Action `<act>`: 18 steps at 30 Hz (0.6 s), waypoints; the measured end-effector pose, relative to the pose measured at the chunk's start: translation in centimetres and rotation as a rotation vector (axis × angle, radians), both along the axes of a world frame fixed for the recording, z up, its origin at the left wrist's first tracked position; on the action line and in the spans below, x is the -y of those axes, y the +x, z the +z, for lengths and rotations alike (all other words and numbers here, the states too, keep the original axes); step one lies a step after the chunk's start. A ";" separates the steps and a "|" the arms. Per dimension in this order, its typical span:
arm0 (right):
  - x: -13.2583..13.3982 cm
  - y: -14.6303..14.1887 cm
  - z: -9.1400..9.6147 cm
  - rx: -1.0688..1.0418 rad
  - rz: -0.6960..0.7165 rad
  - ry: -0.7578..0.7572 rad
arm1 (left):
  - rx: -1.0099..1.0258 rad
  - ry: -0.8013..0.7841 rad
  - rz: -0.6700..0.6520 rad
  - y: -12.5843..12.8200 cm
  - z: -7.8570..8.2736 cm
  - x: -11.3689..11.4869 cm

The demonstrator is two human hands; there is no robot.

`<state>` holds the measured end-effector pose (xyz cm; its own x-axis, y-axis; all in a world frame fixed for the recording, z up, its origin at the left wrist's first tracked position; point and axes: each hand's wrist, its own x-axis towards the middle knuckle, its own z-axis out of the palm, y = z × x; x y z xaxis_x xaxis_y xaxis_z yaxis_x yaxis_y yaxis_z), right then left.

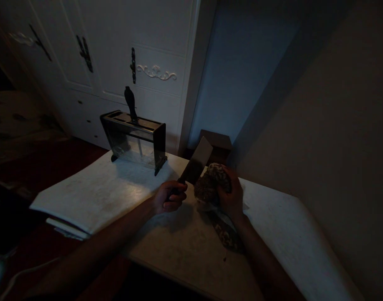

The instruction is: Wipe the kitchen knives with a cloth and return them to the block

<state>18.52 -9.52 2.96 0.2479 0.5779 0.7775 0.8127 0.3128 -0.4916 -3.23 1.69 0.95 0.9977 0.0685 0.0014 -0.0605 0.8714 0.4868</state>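
Note:
My left hand (169,197) is closed around the handle of a cleaver (197,162), whose broad blade points up and away. Right beside the blade, my right hand (231,195) grips a patterned, mottled cloth (212,184) bunched against the blade's side. A tail of the same cloth trails down along my right forearm onto the white table (116,188). Both hands hover just above the table's middle. The room is dim.
A knife block (133,140) with clear sides stands at the table's far left, one dark knife handle (130,102) sticking up from it. White cabinet doors (116,54) rise behind. A small brown box (218,142) sits by the wall. A plain wall is close on the right.

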 end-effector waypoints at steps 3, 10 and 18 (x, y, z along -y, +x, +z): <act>0.0 -1.4 0.0 0.192 0.110 -0.007 | -0.049 -0.034 -0.064 0.3 -0.2 0.0; -0.6 -4.9 -1.1 0.565 0.139 0.104 | -0.183 -0.009 -0.149 0.7 -1.7 -0.4; -0.6 -4.6 -1.4 0.584 -0.018 0.081 | -0.180 0.084 -0.175 0.6 -1.7 -0.6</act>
<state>13.91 -8.91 1.51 -0.2256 0.5103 0.8299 0.9471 0.3145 0.0641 -2.60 2.25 -0.73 0.9791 -0.0976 -0.1783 0.1811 0.8171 0.5473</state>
